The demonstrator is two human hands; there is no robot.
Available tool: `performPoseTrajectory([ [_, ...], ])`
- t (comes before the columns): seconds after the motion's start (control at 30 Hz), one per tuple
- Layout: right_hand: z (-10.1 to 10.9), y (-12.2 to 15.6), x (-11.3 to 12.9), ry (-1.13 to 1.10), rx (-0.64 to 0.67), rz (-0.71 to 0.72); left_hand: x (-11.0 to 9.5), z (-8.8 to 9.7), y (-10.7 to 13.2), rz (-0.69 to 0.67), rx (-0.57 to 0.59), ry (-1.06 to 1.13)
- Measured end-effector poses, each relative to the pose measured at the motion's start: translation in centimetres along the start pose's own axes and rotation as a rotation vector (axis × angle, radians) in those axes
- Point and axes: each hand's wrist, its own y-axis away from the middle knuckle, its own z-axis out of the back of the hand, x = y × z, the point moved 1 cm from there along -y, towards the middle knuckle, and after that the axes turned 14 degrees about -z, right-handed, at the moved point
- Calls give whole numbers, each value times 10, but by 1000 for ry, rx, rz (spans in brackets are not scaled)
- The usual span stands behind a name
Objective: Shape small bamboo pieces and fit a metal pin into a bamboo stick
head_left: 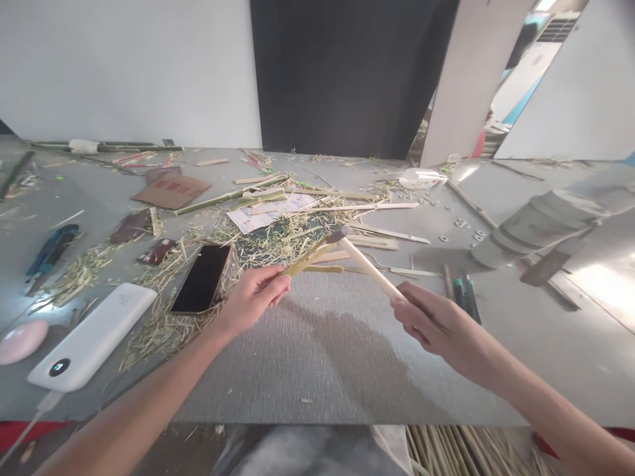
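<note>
My left hand [260,291] is closed around the near end of a yellowish bamboo strip [308,256], which slants up and away over the table. My right hand [431,317] grips a pale wooden stick [370,268] that points up and to the left. A dark grey rounded tip [338,235] shows where the stick and the strip meet; I cannot tell which of the two it belongs to. Beyond both hands, bamboo shavings [278,244] and several cut bamboo strips [372,242] lie on the table.
Left of my left hand are a phone [202,279], a white power bank [94,337], a pink rounded object [22,342] and a blue-black cutter [53,254]. Rightward lie green-handled tools [466,297], small metal rings [461,223] and a large grey-green cylinder [538,225]. Upright panels [352,73] stand behind.
</note>
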Motion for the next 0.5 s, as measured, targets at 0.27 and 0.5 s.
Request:
performPoseTrajectory([
  [0.27,-23,-1,-12,-386,238,-208,-10,-1,5,-116,-123,-145],
  [0.5,-22,4,-13,-488,278,-207,-2,-3,4,-10,38,-62],
])
